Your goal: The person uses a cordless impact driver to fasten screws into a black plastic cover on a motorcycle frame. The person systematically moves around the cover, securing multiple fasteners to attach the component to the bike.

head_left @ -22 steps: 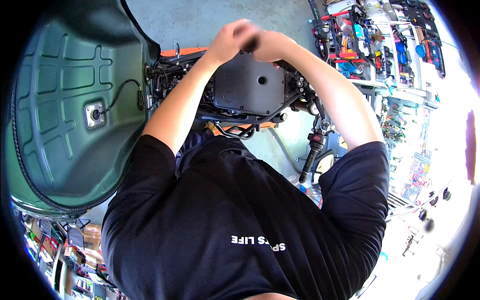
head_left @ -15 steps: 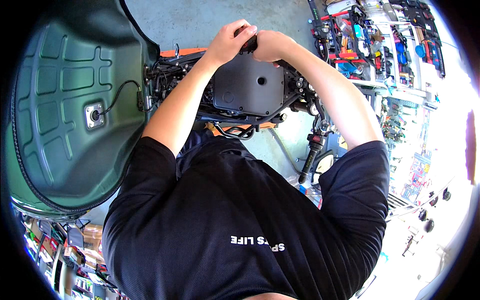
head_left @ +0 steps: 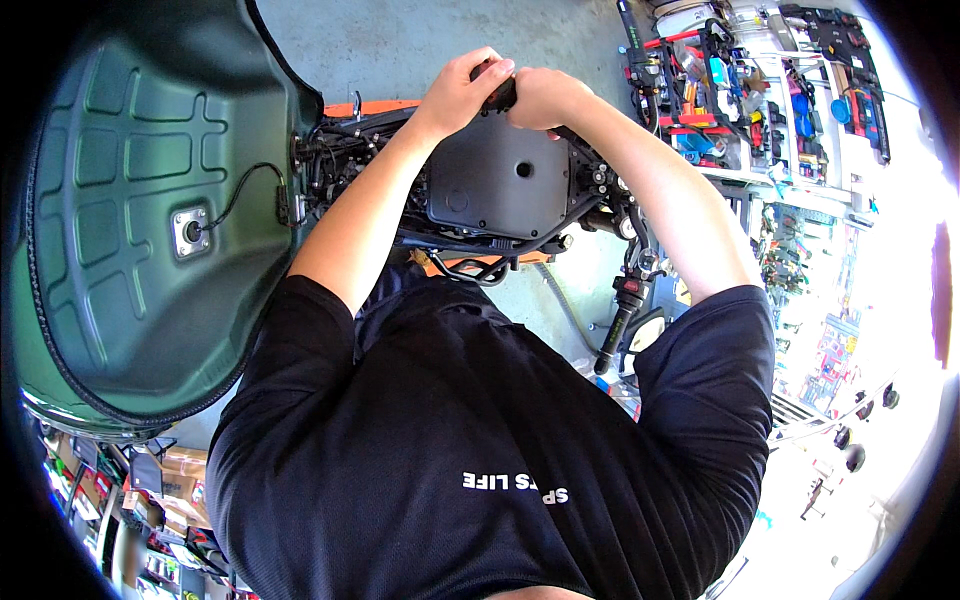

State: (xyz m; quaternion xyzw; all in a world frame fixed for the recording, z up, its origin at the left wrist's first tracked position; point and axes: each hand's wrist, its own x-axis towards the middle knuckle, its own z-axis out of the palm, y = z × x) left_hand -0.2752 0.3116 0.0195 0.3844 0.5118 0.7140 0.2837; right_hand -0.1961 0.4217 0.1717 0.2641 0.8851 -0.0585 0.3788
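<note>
Both arms stretch forward over an opened-up motorcycle. My left hand (head_left: 462,95) is closed on a small dark object (head_left: 499,95), with the thumb along its top. From the other side, my right hand (head_left: 550,98) is curled into a fist against the same object. The fingers hide most of it, so its kind cannot be made out. Just below the hands lies a flat black cover (head_left: 480,180) with a round hole and screws along its edge. The motorcycle frame (head_left: 560,230) and dark cables run around this cover.
A large green moulded shell (head_left: 150,190) stands tilted up at the left, with a cable running from a metal plate (head_left: 190,232) on it. A handlebar grip (head_left: 615,325) sticks out at the right. Beyond are a red tool rack (head_left: 690,120) and cardboard boxes (head_left: 185,480).
Both hands stay closed around the dark object and have shifted only slightly. The view has moved a little; nothing has been let go.
</note>
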